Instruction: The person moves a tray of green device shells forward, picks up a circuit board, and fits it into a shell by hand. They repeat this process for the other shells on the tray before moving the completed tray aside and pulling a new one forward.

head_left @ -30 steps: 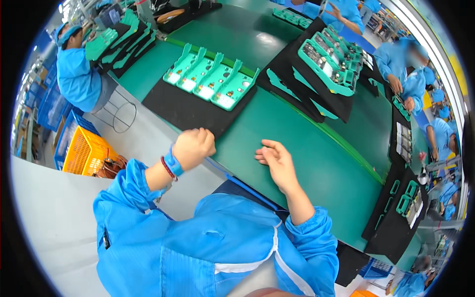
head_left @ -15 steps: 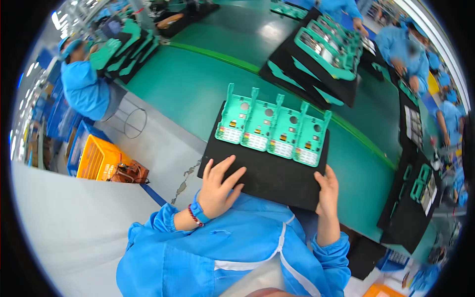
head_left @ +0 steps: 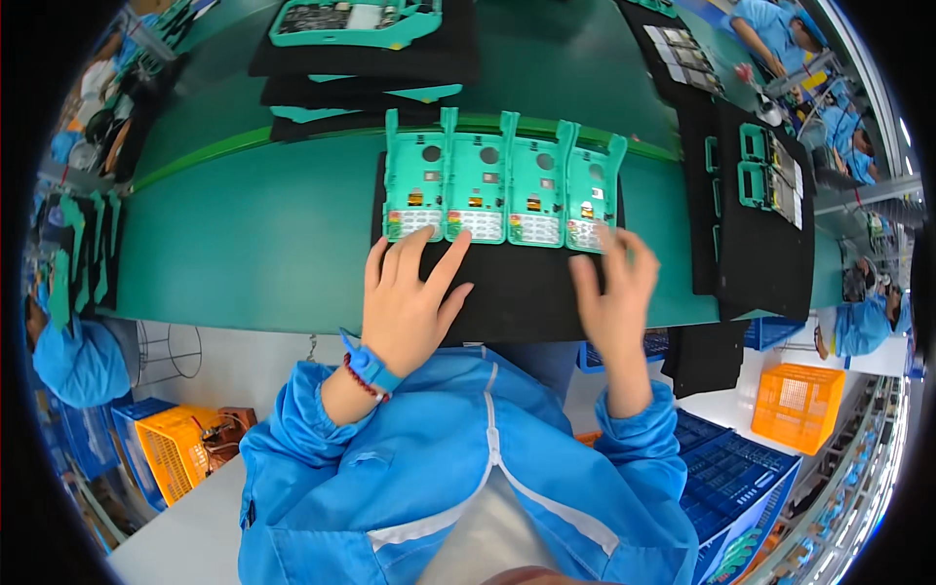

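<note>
Several green plastic housings (head_left: pixel 478 185) stand side by side in a row on a black foam mat (head_left: pixel 512 302). Each has a round dark hole, a small yellow-black part and a block of white keys at its near end. My left hand (head_left: pixel 405 302) lies with fingers spread, its fingertips at the near ends of the two leftmost housings. At the right, my right hand (head_left: pixel 619 292) is slightly blurred, thumb and fingers apart, fingertips by the keys of the rightmost housing. Neither hand is closed around anything.
Stacked black mats (head_left: pixel 361 68) with green housings lie beyond a bright green strip (head_left: pixel 210 156) on the green table. More mats with green frames (head_left: pixel 753 171) are at the right. Blue crates (head_left: pixel 731 478) and an orange crate (head_left: pixel 798 405) stand below. Co-workers in blue sit around.
My view has turned, and the mat now lies squarely before me on the table. My right hand has left the mat's right edge for the rightmost housing; my left fingertips have reached the left housings.
</note>
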